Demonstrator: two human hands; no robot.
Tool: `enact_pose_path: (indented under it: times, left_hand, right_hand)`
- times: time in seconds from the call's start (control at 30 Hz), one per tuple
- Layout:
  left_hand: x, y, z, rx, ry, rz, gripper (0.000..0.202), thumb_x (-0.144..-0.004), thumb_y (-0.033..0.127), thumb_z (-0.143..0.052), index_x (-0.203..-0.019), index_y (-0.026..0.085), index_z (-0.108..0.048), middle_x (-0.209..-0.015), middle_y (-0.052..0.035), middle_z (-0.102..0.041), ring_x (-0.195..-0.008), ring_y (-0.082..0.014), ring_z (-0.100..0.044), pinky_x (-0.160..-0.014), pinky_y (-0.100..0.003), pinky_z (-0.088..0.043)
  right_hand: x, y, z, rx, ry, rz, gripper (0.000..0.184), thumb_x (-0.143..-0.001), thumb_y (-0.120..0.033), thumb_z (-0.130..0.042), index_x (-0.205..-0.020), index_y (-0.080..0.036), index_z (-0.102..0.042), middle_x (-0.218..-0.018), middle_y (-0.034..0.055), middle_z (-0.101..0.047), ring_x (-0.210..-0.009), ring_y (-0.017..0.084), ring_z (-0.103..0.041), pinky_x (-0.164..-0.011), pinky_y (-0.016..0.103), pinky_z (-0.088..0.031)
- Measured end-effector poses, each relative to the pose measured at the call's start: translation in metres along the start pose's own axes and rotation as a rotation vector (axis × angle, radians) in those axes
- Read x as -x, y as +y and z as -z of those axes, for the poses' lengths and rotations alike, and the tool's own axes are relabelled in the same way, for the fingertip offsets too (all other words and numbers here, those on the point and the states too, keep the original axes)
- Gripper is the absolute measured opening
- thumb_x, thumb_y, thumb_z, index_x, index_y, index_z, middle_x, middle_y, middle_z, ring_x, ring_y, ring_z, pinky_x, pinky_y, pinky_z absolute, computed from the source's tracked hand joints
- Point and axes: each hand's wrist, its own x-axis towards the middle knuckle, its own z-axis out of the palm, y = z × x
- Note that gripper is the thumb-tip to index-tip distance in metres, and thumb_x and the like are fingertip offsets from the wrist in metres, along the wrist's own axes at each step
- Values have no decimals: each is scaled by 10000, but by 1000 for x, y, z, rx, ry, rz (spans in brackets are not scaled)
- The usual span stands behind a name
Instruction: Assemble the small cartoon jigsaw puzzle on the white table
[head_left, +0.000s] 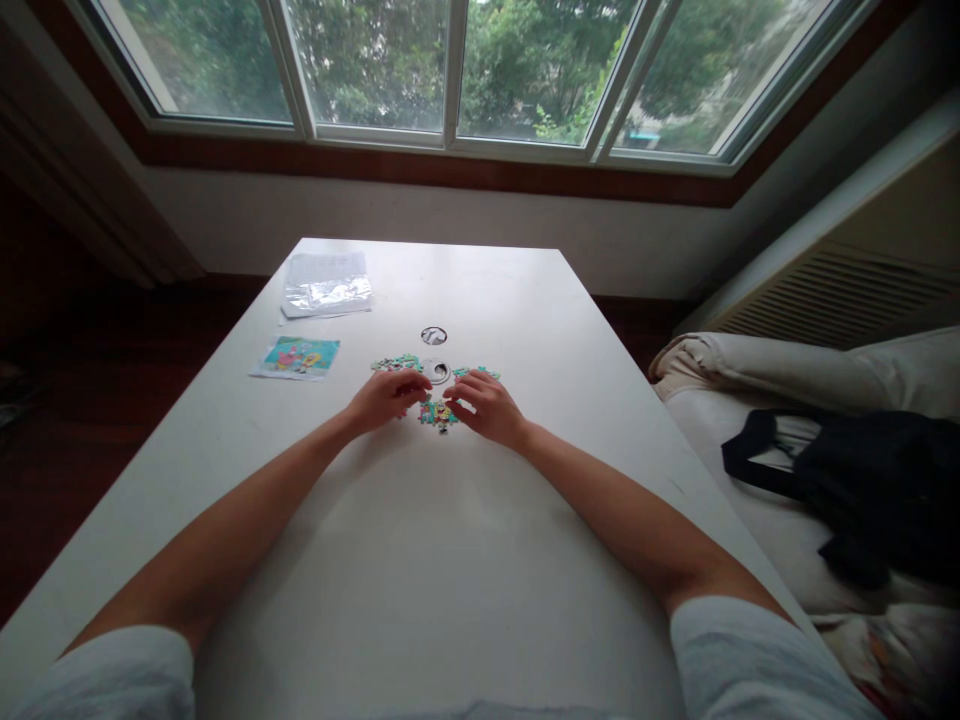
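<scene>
We see a wide window [450,80] at the far end, and before it a long white table [420,560]. To the right stands a pale sofa [697,420] with a dark bag [877,480] on it. On the table's far left lie clear plastic packets [328,285], and nearer to us a colourful picture sheet [301,357].

Near the table's middle we find the left hand [388,398] and right hand [484,400], facing each other just apart. The left fingers are drawn into a narrow pinch; the right thumb and fingers curl with a small gap. We cannot tell whether either holds a piece.

Between and just nearer than the hands lies a small patch of puzzle pieces [439,411], which we take to be partly joined. Loose-looking pieces lie in a left pile [397,363] and a right pile [487,372], both partly hidden by the hands. We judge the work early: a little is put together, and much lies apart. One small piece [443,430] sits at the patch's near edge.
</scene>
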Motion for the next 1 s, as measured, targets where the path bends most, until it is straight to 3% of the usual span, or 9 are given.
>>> enact_pose_path:
  times: [0.2, 0.5, 0.57, 0.67, 0.77, 0.87, 1.0]
  left_hand:
    - [-1, 5, -22, 321, 5, 9, 202, -937, 345, -600, -1057, 189, -648, -729, -6, -664, -619, -117, -581, -608, -245, -473]
    - [0, 11, -28, 418, -55, 36, 189, -924, 353, -613, -1010, 197, -550, -651, 38, -595, -560, -98, -518, -562, -222, -414]
    - [1, 11, -28, 347, -44, 25, 153, -936, 333, -581, -1003, 197, -558, -639, 41, -577, -564, -103, -513, -566, -227, -405]
    - [1, 10, -23, 74, 27, -28, 105, -932, 285, -562, -964, 201, -616, -708, 17, -616, -623, -120, -522, -616, -255, -412]
    - [-1, 5, -11, -161, 42, -150, 169, -953, 266, -538, -926, 209, -694, -875, -39, -677, -808, -173, -583, -775, -315, -457]
    - [-2, -4, 1, -280, -41, -272, 230, -966, 264, -543, -911, 232, -763, -964, -73, -687, -974, -220, -588, -942, -373, -437]
    - [-2, -14, 8, -369, -155, -287, 191, -940, 329, -617, -968, 268, -796, -1025, -76, -696, -1030, -236, -570, -1029, -397, -389]
  right_hand:
    - [2, -3, 1, 29, -27, 53, 190, -1037, -309, -508, -1133, -244, -658, -1029, 88, -698, -966, 232, -577, -892, 406, -472]
    - [1, -8, 3, 76, -76, 137, 216, -1053, -320, -472, -1101, -245, -669, -1014, 85, -702, -957, 230, -570, -876, 412, -467]
    - [1, -9, 2, 73, -67, 144, 209, -1052, -310, -475, -1103, -244, -666, -1014, 83, -702, -959, 227, -569, -876, 410, -466]
    - [2, -10, 2, 66, -68, 139, 209, -1052, -294, -466, -1099, -236, -661, -1014, 84, -705, -957, 228, -569, -883, 413, -465]
    - [1, -10, 3, 63, -91, 134, 208, -1051, -293, -460, -1074, -237, -660, -1000, 83, -705, -945, 227, -571, -874, 413, -466]
    - [-1, -12, 4, 68, -108, 154, 192, -1047, -287, -470, -1040, -233, -655, -987, 82, -701, -928, 221, -570, -866, 400, -466]
    - [-2, -16, 3, 81, -150, 204, 183, -1042, -272, -476, -995, -226, -647, -912, 73, -678, -881, 210, -564, -840, 366, -454]
